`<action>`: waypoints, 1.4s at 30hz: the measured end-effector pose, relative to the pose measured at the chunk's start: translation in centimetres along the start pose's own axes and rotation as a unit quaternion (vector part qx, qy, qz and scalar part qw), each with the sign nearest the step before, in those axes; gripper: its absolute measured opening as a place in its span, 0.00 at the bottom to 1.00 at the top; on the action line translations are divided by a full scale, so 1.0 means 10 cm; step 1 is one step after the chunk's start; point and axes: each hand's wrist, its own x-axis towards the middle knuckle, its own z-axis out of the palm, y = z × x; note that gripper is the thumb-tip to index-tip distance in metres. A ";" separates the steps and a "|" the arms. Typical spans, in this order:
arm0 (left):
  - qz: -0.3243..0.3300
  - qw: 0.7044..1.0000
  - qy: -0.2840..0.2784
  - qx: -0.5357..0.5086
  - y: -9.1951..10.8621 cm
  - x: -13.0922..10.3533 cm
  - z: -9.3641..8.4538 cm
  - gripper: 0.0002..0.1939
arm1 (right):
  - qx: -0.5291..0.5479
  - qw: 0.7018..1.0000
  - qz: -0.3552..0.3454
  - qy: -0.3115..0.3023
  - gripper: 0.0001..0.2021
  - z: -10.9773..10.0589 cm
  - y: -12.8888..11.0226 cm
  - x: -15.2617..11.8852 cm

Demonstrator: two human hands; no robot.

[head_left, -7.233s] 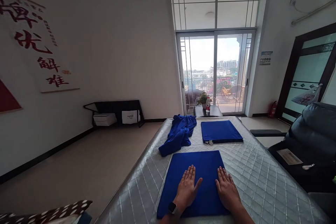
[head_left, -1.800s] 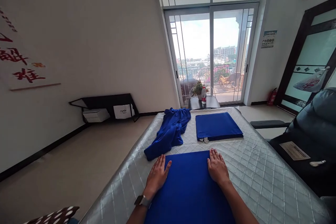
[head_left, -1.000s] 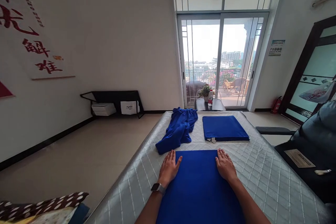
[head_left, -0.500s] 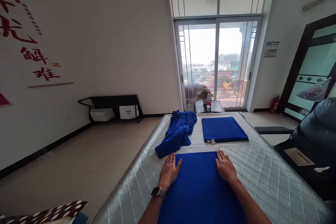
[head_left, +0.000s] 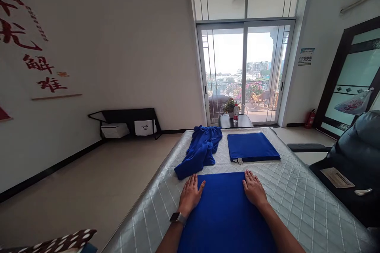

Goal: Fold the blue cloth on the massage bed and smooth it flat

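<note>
A flat blue cloth (head_left: 225, 213) lies in front of me on a quilted silver-grey mattress (head_left: 299, 197), its near end running out of the picture. At its far left corner my left hand (head_left: 190, 195) rests flat with fingers extended, a watch on the wrist. My right hand (head_left: 254, 189) lies flat at the far right corner, fingers stretched out. Beyond my left hand is a crumpled blue cloth (head_left: 200, 152). A neatly folded blue cloth (head_left: 253, 146) with small white tags sits further off to the right.
A small dark table (head_left: 245, 121) with a plant and a bottle (head_left: 235, 113) stands past the mattress, before the glass door. On the right is a black leather chair (head_left: 356, 150). A black rack (head_left: 127, 120) holding white boxes stands by the left wall. A spotted pillow (head_left: 59, 243) shows lower left.
</note>
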 end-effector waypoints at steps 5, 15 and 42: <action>0.004 1.000 -0.004 0.004 -0.01 0.00 0.00 0.43 | 0.007 1.000 -0.001 0.001 0.31 0.01 0.01 0.01; -0.003 1.000 -0.007 0.000 0.01 -0.03 -0.03 0.42 | 0.012 1.000 0.001 -0.003 0.31 0.02 0.02 0.01; -0.011 1.000 -0.009 -0.003 0.01 -0.02 -0.04 0.45 | 0.004 0.999 -0.020 0.037 0.31 0.08 0.05 0.02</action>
